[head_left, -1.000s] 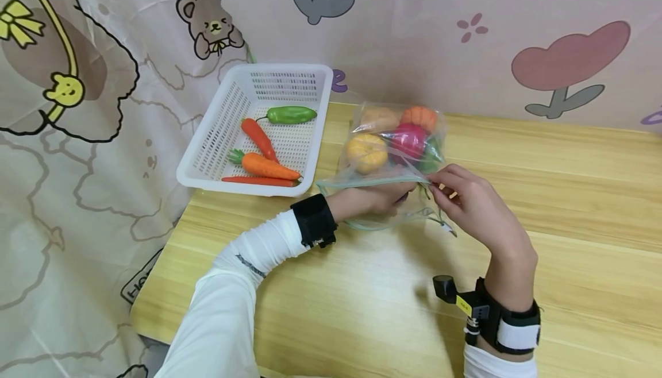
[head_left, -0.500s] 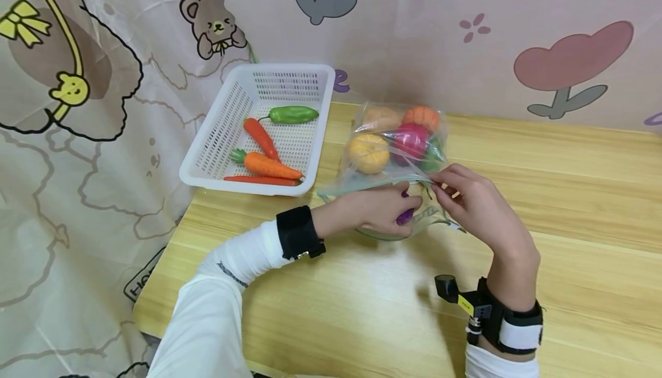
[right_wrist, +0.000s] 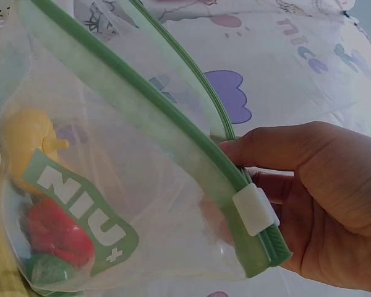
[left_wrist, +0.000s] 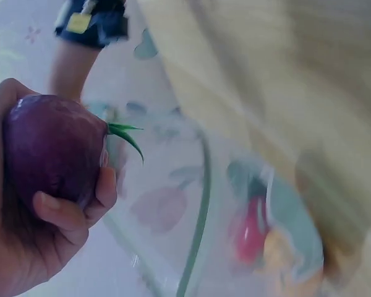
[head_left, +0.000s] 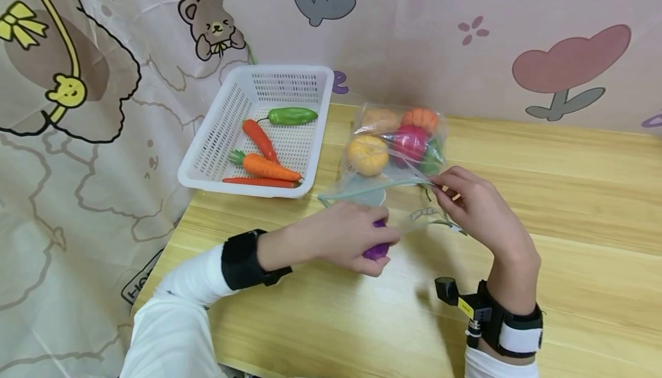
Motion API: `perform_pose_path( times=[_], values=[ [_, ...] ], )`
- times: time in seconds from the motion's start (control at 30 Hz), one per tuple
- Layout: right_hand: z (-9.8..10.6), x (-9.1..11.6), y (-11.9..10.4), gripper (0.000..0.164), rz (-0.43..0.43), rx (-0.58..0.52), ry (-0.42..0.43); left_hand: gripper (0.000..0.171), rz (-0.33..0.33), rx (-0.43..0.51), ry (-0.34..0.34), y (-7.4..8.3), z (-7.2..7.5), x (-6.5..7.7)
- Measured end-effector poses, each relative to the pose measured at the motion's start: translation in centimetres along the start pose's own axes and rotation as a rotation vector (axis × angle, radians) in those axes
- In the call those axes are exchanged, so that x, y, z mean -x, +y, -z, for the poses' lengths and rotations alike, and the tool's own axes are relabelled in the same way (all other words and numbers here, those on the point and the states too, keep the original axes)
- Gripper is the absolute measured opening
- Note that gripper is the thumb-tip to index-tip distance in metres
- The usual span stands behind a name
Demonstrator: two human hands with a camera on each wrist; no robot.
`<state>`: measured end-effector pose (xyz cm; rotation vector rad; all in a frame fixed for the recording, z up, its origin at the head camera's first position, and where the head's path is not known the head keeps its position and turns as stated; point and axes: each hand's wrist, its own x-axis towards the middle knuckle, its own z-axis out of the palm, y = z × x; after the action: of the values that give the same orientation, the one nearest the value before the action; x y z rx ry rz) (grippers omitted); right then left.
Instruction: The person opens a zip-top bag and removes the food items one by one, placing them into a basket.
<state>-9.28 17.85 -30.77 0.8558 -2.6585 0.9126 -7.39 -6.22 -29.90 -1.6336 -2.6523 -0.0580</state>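
The left hand (head_left: 343,237) is curling round a purple vegetable (left_wrist: 52,151); a clear bag (head_left: 357,184) is lying at the vegetable's twelve o'clock, and the right hand (head_left: 481,211) is pinching the bag's four-o'clock edge.

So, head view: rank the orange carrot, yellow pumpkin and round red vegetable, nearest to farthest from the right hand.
1. Round red vegetable: in the bag, left of the right hand.
2. Yellow pumpkin: same bag, farther left.
3. Orange carrot: in the basket.

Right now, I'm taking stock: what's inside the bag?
A yellow pumpkin, an orange pumpkin, a red item, a green item, a tan item. Anything beneath them is covered.
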Motion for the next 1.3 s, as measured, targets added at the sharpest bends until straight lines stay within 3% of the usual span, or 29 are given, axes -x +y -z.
perform_pose_path(
  times=[0.13,0.33,0.53,0.7,0.83,0.93,1.13,1.3],
  values=[
    [-0.1,0.1,0.1,0.02,-0.002,0.001,0.0,0.024,0.116,0.048,0.085,-2.0,1.3,1.9],
    [-0.2,0.1,0.0,0.021,0.0,-0.002,0.003,0.027,0.402,0.013,0.183,-6.8,1.5,4.7],
    [-0.2,0.0,0.0,0.02,0.001,-0.012,-0.003,0.031,0.609,-0.009,0.144,-9.7,0.4,6.7],
    [-0.2,0.1,0.1,0.02,0.001,-0.011,0.005,0.031,0.716,0.026,0.031,-10.7,-0.6,7.5],
    [-0.1,0.1,0.0,0.02,-0.011,-0.007,-0.007,0.03,0.76,0.076,-0.084,-11.3,-1.5,7.9],
    [-0.1,0.1,0.0,0.02,-0.018,-0.003,-0.012,0.033,0.765,0.132,-0.118,-11.7,-2.0,8.1],
    [-0.1,0.1,0.0,0.019,-0.011,-0.011,-0.011,0.051,0.753,0.2,-0.081,-11.9,-2.2,7.6],
    [-0.1,0.0,0.0,0.019,-0.003,-0.005,-0.009,0.057,0.735,0.16,0.004,-11.6,-2.1,7.0]
  ],
)
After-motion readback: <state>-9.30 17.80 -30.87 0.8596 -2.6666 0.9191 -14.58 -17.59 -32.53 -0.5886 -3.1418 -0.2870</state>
